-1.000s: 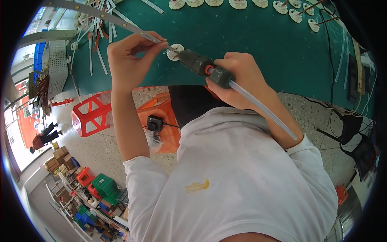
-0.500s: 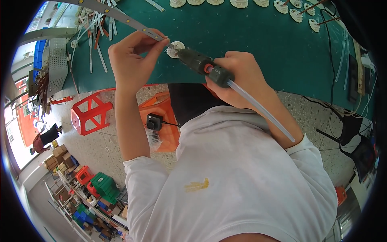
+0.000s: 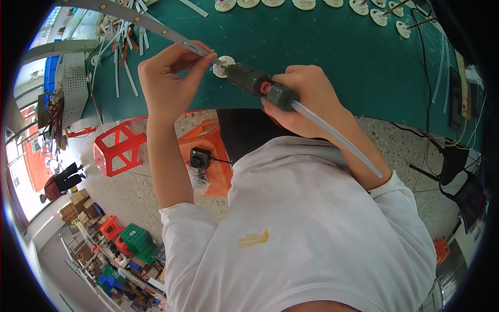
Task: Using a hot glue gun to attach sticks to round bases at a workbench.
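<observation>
My left hand (image 3: 171, 78) pinches the end of a long LED strip (image 3: 166, 32) between thumb and fingertips. Wrapped in my right hand (image 3: 309, 99) is a dark green glue gun (image 3: 262, 86), a clear glue stick (image 3: 338, 137) jutting from its back toward my forearm. The gun's nozzle sits over a round white disc (image 3: 224, 66) lying on the green table, close to my left fingertips. Whether the tip touches the disc I cannot tell. More white discs (image 3: 304, 4) line the far side of the table, some at the right with brown sticks on them.
The green table (image 3: 374, 83) carries a pile of loose strips (image 3: 127, 31) at far left and cables (image 3: 427, 73) at right. A red stool (image 3: 119, 148) and an orange stool (image 3: 213, 179) with a small black device stand below its edge. Another person (image 3: 61, 182) is far left.
Both hands hold nearly the same pose, with the nozzle still at the disc. The whole view has shifted very slightly. The far person has moved a little.
</observation>
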{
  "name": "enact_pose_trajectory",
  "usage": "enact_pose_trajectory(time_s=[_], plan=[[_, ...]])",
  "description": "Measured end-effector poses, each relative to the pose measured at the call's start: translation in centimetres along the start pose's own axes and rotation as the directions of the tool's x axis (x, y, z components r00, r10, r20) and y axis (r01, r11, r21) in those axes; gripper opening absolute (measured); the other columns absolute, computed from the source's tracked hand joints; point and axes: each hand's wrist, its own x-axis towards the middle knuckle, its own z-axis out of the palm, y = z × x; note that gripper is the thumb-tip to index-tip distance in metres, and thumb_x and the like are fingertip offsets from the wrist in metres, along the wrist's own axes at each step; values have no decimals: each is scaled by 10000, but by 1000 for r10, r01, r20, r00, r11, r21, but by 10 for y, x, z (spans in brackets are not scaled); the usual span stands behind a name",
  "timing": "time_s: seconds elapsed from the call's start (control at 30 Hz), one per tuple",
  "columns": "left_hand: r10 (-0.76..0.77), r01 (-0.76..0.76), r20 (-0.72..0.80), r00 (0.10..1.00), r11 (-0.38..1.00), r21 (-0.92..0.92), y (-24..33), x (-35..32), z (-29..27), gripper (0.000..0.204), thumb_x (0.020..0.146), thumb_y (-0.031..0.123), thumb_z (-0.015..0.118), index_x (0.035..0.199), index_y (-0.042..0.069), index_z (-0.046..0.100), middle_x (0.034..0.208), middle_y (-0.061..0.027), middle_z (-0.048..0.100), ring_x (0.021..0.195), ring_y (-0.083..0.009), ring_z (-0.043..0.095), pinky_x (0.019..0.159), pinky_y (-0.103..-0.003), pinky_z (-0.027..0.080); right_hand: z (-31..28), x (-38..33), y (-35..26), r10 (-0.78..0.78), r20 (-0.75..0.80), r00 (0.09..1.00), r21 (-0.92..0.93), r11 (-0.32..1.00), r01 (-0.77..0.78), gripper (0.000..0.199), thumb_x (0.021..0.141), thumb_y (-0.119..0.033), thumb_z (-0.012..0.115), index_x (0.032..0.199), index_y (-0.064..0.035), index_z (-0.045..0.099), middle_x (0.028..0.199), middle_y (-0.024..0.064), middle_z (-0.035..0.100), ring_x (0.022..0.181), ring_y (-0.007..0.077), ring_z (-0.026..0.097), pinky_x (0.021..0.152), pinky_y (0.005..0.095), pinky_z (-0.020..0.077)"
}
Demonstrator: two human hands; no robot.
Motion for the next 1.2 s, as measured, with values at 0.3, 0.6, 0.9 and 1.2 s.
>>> enact_pose_trajectory(time_s=[0.3, 0.6, 0.9, 1.2], plan=[[77, -71, 89, 993, 995, -70, -4, 4, -8, 159, 787, -93, 745, 933, -30, 741, 848, -88, 744, 794, -149, 733, 788, -263, 596, -4, 0, 2, 14, 49, 999, 46, 999, -16, 187, 703, -172, 769, 669, -36, 645, 584, 133, 556, 545, 312, 545, 500, 416, 400], [96, -84, 125, 988, 992, -94, -6, 5, -9, 162, 786, -104, 742, 933, -37, 740, 863, -96, 744, 814, -161, 735, 792, -268, 601, -3, 0, 1, 20, 48, 999, 33, 999, -21, 194, 712, -180, 765, 658, -42, 641, 584, 131, 560, 544, 306, 545, 499, 413, 397], [105, -92, 117, 988, 989, -115, -9, 2, -14, 162, 786, -124, 733, 929, -50, 734, 890, -99, 743, 819, -169, 732, 795, -281, 610, -5, -2, 1, 37, 49, 998, 57, 998, -39, 197, 704, -180, 763, 654, -34, 640, 569, 133, 550, 550, 308, 543, 502, 416, 394], [123, -107, 124, 985, 986, -128, -9, 0, -15, 162, 785, -148, 717, 922, -61, 725, 904, -104, 739, 834, -176, 731, 792, -284, 613, -5, -2, 0, 50, 51, 997, 51, 997, -53, 182, 706, -175, 755, 659, -35, 650, 571, 136, 554, 550, 310, 541, 506, 415, 396]])
